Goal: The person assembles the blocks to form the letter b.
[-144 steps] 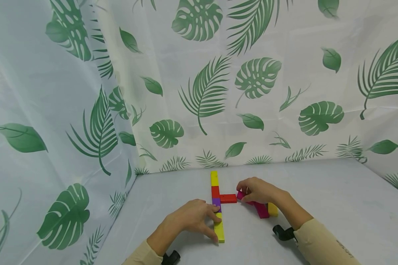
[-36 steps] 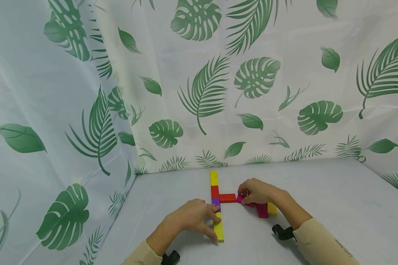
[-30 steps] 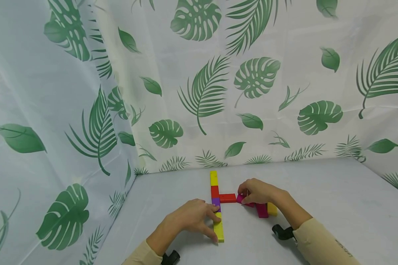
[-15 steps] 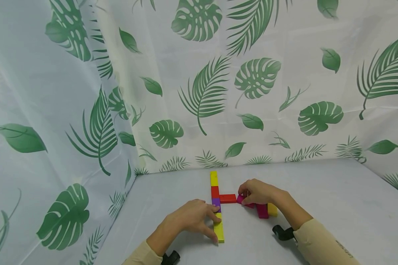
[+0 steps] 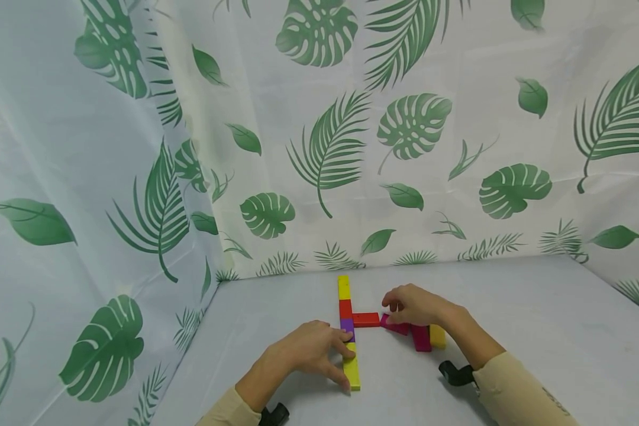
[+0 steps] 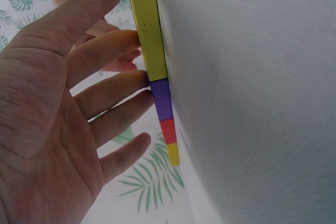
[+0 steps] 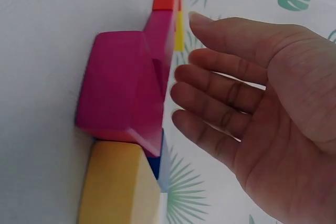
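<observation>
A straight row runs away from me: a long yellow block, a purple block, a red block and a far yellow block. My left hand rests its fingertips on the purple and near yellow blocks, thumb by the near end. A second red block juts right from the row. At its end lies a slanted magenta block. My right hand hovers over that one, fingers loosely bent and holding nothing; the right wrist view shows a gap between fingertips and blocks.
Past the slanted block stand another magenta block and an orange-yellow block, side by side. A bit of blue shows behind them. Leaf-print cloth hangs behind and left of the white table.
The slanted magenta block, earlier pinched with one end raised, was lowered flat by the red block's end. My right hand has let go and risen slightly. The left hand stays put.
</observation>
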`<state>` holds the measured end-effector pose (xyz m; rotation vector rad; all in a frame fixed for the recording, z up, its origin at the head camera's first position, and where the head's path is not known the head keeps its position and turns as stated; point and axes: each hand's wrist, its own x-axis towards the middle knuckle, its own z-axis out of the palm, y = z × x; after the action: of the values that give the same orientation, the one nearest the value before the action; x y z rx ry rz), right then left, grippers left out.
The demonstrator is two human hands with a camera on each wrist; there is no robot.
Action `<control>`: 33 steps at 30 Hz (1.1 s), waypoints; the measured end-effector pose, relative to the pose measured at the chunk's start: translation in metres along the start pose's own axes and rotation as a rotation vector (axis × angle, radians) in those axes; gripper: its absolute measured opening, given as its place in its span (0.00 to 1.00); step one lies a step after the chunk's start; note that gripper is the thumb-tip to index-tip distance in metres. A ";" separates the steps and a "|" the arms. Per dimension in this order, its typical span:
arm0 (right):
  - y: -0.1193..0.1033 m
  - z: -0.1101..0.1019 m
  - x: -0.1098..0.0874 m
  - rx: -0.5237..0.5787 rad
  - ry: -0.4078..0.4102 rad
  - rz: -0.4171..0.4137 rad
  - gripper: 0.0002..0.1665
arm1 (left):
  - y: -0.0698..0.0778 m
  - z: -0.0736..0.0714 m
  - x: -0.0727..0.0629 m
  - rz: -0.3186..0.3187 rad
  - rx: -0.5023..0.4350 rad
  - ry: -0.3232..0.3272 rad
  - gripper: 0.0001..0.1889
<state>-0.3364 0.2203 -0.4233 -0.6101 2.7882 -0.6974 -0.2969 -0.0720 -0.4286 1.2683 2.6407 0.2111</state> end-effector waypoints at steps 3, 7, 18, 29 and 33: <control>0.000 -0.004 -0.002 0.000 0.025 -0.021 0.22 | 0.000 0.001 0.000 -0.009 -0.004 -0.009 0.31; 0.001 -0.008 -0.007 0.007 0.051 -0.062 0.24 | -0.001 0.002 0.001 -0.011 0.011 -0.009 0.31; 0.015 -0.013 -0.018 0.006 0.110 -0.132 0.25 | -0.002 0.004 0.003 -0.008 0.018 -0.005 0.31; 0.022 -0.020 -0.034 0.024 0.118 -0.130 0.26 | -0.002 0.005 0.002 -0.020 0.010 -0.004 0.31; 0.023 -0.023 -0.040 0.040 0.097 -0.127 0.28 | -0.001 0.004 0.001 -0.025 0.009 -0.006 0.31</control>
<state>-0.3149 0.2656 -0.4105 -0.7712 2.8355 -0.8266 -0.2975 -0.0717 -0.4333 1.2357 2.6542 0.1911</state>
